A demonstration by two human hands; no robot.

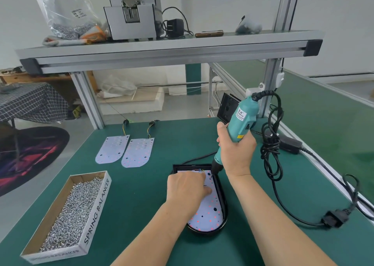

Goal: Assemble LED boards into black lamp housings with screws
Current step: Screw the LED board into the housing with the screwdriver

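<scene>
A green-matted worktop (141, 195) on an aluminium-framed bench fills the scene. A dark round rug (30, 156) lies on the grey floor at left, and a grey metal shelf (162, 49) spans overhead.

Toward the back of the worktop, two white round-ended boards lie flat just beside each other with their wire tails pointing away: the left spare LED board (113, 149) and the right spare LED board (138, 152). To their right, the right hand (236, 152) is wrapped around a teal electric screwdriver (242, 120), which tilts down toward the board's far right corner. Its black coiled cable (271, 144) loops across the worktop's right side.

At near left, an open cardboard box (97, 209) printed "SPRING BALANCER" holds a heap of small silver screws (70, 215). At centre, a black round-ended lamp housing (204, 233) holds a white LED board (210, 213). The left hand (186, 186) rests knuckles-up on that board with fingers bent beside the driver tip; whether they pinch anything cannot be told.
</scene>
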